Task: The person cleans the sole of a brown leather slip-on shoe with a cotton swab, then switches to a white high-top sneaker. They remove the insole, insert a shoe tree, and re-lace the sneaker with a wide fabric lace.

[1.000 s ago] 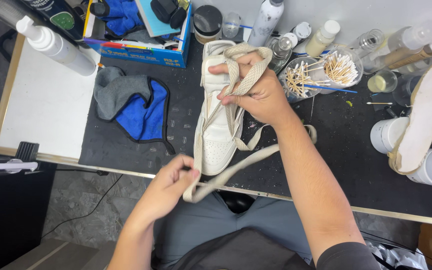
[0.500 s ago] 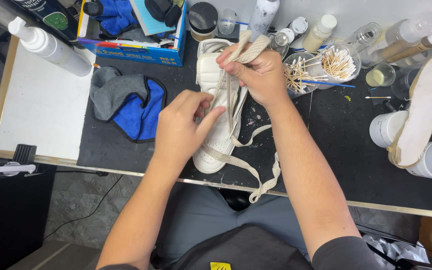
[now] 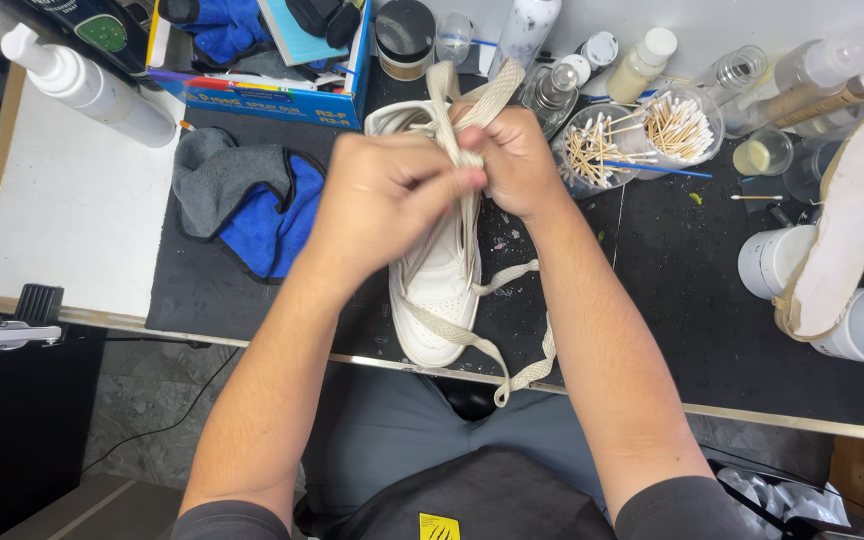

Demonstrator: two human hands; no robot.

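From the head camera, both hands meet over the upper part of a white sneaker [image 3: 437, 290] that lies on the black mat [image 3: 672, 280], toe pointing toward the person. The left hand [image 3: 382, 200] is curled nearly closed, thumb and fingertips pinching a flat beige shoelace [image 3: 452, 95] just above the eyelets. The right hand [image 3: 517, 160] touches it on the far side, fingers folded tight around the same lace, whose two free stretches stick up beyond the knuckles. The rest of the lace trails below the hands, across the toe and over the table edge.

Judging by the grip, the step in hand is working the lace through the upper eyelets. The next move seems to call for a small, precise pull with one hand while the other steadies the shoe's collar, keeping the flat lace untwisted.

Left of the left hand lies a grey and blue cloth [image 3: 242, 195] and a white pump bottle [image 3: 87, 85]. Right of the right hand stand cups of cotton swabs [image 3: 642, 135] and, farther out, a detached shoe sole [image 3: 847, 220].
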